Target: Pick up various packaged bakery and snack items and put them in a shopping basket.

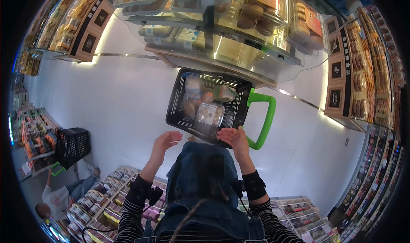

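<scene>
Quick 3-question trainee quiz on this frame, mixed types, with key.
1. Which is nearer the curved bright-green handle of the black perforated basket: the person's bare left hand or bare right hand?
2. True or false: that basket is empty.
3. Where is the second black perforated basket? A) top right B) left side C) bottom right

Key:
1. Right hand.
2. False; a clear plastic package lies inside.
3. B.

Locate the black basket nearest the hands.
In the head view, the black basket is near the centre, the display stand beyond it, the left hand and right hand at its near side, its green handle on the right.
</scene>
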Available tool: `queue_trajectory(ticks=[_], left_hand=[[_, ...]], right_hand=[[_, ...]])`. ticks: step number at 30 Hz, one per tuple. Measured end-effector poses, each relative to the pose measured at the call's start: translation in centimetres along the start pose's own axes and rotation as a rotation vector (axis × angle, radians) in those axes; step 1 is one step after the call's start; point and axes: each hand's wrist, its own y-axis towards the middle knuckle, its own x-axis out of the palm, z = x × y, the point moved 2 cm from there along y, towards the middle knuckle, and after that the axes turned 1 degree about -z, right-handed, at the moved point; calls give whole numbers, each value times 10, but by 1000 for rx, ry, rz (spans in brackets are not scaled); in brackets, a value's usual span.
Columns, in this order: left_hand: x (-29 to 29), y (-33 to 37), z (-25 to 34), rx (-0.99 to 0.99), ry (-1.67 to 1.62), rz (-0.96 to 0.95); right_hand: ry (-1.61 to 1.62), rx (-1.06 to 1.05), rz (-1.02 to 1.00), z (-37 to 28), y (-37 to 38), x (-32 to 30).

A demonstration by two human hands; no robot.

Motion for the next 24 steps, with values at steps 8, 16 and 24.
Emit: queue_trajectory(ticks=[8,16,24], left_hand=[[-47,87,-10,-59,112,-35],[-63,184,-110,-157,304,-169],[-28,253,-176,-179,773,-240]], right_hand=[[41,43,242,61,22,15],[51,116,342,109,67,15],[69,94,467,136,129,-46]])
